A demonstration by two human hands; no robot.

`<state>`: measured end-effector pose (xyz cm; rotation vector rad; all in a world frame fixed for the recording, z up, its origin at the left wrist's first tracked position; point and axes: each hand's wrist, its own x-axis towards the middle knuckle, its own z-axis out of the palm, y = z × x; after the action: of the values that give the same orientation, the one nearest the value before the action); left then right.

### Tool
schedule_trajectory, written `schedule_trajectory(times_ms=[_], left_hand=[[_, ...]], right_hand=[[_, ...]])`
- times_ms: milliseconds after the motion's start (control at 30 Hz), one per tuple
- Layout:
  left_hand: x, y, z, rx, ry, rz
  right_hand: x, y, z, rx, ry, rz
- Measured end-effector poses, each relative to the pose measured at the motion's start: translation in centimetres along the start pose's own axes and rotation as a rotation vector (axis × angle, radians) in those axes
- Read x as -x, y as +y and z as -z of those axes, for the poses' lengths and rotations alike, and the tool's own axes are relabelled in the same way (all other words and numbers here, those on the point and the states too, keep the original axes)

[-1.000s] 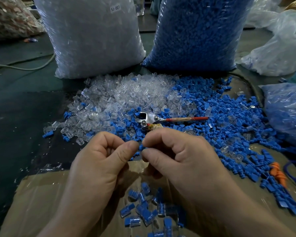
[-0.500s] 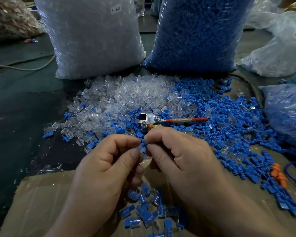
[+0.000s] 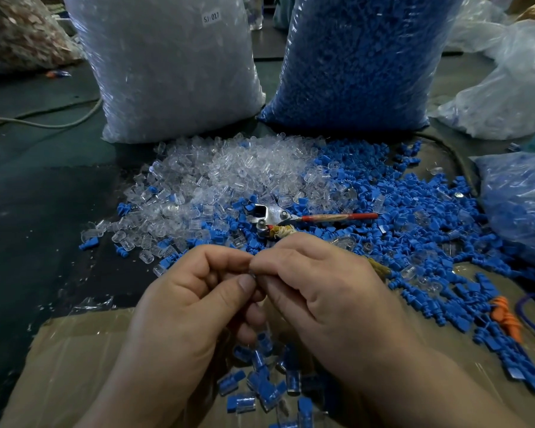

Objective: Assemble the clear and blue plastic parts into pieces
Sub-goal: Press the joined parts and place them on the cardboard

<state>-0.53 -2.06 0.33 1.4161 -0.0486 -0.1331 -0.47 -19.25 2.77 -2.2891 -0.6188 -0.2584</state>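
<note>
My left hand (image 3: 192,307) and my right hand (image 3: 318,291) meet fingertip to fingertip at the centre, pinching a small plastic piece (image 3: 252,275) between thumbs and forefingers; the piece is almost wholly hidden by the fingers. A heap of loose clear parts (image 3: 229,174) lies beyond the hands, and loose blue parts (image 3: 414,217) spread to the right of it. Below my hands several joined clear-and-blue pieces (image 3: 260,384) lie in a cardboard box (image 3: 74,359).
A tall bag of clear parts (image 3: 167,66) and a tall bag of blue parts (image 3: 359,60) stand at the back. Metal pliers with a red handle (image 3: 291,217) lie on the heap. Another bag of blue parts (image 3: 519,205) is at the right, an orange plug (image 3: 507,319) near it.
Both hands have closed together; the blue bit seen between the fingertips half a second ago is now covered by the fingers. The hands sit slightly lower and nearer.
</note>
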Motion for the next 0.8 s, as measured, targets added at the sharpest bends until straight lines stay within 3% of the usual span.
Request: schedule_trajectory(times_ms=[167, 267, 367, 467, 800], left_hand=[[-0.1, 0.1, -0.3, 0.018, 0.101, 0.007], [-0.1, 0.3, -0.1, -0.017, 0.163, 0.02], [-0.2, 0.3, 0.0, -0.08, 0.168, 0.011], [-0.1, 0.4, -0.2, -0.116, 0.146, 0.012], [-0.5, 0.6, 0.0, -0.026, 0.211, 0.064]], right_hand=[[0.0, 0.2, 0.2, 0.177, -0.039, 0.029], [-0.2, 1.2, 0.5, 0.42, -0.03, -0.165], [-0.6, 3.5, 1.4, 0.623, -0.167, -0.372], [-0.9, 4.7, 1.7, 0.673, -0.256, -0.417], [-1.8, 4.7, 1.5, 0.687, -0.207, -0.375]])
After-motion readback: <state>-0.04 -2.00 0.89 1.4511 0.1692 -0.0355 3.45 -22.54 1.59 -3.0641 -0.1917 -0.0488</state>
